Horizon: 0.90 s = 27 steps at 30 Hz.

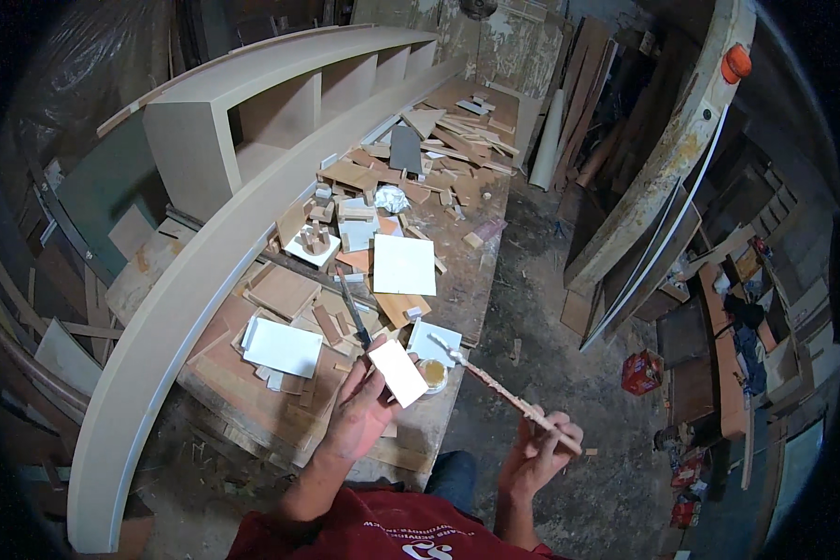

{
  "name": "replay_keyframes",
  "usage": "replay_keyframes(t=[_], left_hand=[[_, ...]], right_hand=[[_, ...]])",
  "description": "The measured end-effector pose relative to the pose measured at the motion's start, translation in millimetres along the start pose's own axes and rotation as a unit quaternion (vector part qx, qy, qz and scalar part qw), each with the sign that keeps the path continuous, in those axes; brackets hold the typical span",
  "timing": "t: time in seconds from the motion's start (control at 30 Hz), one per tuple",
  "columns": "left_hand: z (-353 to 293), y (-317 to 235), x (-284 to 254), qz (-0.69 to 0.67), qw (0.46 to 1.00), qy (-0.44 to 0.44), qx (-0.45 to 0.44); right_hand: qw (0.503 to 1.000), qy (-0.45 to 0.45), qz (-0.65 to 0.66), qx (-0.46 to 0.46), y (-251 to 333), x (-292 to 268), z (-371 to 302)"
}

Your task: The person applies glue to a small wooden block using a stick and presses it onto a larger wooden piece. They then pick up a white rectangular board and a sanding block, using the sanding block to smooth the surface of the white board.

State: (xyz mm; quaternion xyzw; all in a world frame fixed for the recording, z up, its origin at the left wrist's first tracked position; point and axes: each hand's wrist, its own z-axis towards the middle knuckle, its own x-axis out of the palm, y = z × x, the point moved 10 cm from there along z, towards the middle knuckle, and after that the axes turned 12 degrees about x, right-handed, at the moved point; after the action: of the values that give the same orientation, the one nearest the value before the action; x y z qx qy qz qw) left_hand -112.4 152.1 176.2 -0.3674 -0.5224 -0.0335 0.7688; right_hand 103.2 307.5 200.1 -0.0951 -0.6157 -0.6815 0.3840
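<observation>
My left hand (362, 401) grips a small white rectangular board (399, 372) by its left edge, above the near end of the workbench. In my right hand (541, 448) is a thin, rough wooden stick (504, 392), held by its lower end past the bench's right edge. Its far end is coated with something whitish and points up and left. Under that end and beside the board sits a small round cup (433, 375) of yellowish stuff. A long dark tool (353, 306) runs up from behind my left fingers; whether they touch it I cannot tell.
White panels (404, 264) and many wood offcuts (453, 140) litter the workbench (481, 271). A long curved board (196, 271) and a pale cabinet frame (252, 103) stand along its left side. A leaning post (658, 168) and a red crate (641, 371) are to the right.
</observation>
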Motion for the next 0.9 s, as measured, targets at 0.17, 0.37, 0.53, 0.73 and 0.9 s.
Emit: replay_keyframes(t=[0.17,0.37,0.53,0.73,0.9], left_hand=[[-6.0,1.7,-11.2,-0.021,0.999,-0.043,-0.005],[-4.6,-2.8,-26.2,-0.032,0.991,-0.127,0.010],[-3.2,-10.4,-29.9,0.009,0.991,-0.128,0.040],[0.2,-18.9,-24.0,0.032,0.990,-0.125,0.051],[1.4,-16.5,-22.1,0.053,0.992,-0.111,0.034]], right_hand=[[0.963,0.093,-0.140,-0.213,26.3,37.7,-39.2],[0.879,0.306,-0.237,-0.280,23.9,69.7,-81.2],[0.828,0.382,-0.294,-0.286,5.7,84.2,-93.6],[0.859,0.373,-0.264,-0.232,-6.0,71.5,-85.1],[0.822,0.385,-0.280,-0.312,-4.8,83.7,-90.4]])
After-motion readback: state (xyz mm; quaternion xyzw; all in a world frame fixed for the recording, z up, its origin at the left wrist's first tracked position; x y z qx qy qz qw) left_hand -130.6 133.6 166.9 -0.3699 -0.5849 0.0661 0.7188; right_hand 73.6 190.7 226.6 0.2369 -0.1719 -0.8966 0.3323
